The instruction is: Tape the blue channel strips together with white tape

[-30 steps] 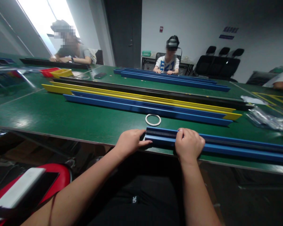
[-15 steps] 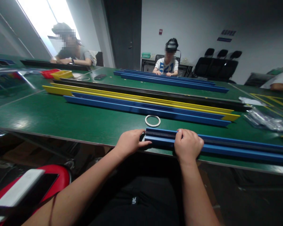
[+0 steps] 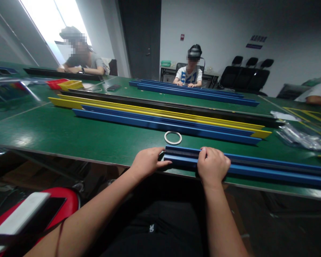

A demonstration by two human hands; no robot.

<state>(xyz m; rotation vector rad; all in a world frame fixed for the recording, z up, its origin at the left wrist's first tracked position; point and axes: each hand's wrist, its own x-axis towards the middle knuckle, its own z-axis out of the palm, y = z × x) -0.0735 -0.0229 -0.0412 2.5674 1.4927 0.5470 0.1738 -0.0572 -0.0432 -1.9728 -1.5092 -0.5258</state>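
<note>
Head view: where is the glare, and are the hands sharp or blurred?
In the head view, the window at upper left is overexposed and throws a pale glare patch on the green table; the left hand and right hand at the blue rail look sharp; the room at right is dim.

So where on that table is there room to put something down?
Bare table lies left of the left hand, before the far blue rail. A narrow strip holds the white ring. Rails crowd the middle; plastic bags the right.

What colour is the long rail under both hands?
The long rail is blue, dark inside; head view.
</note>
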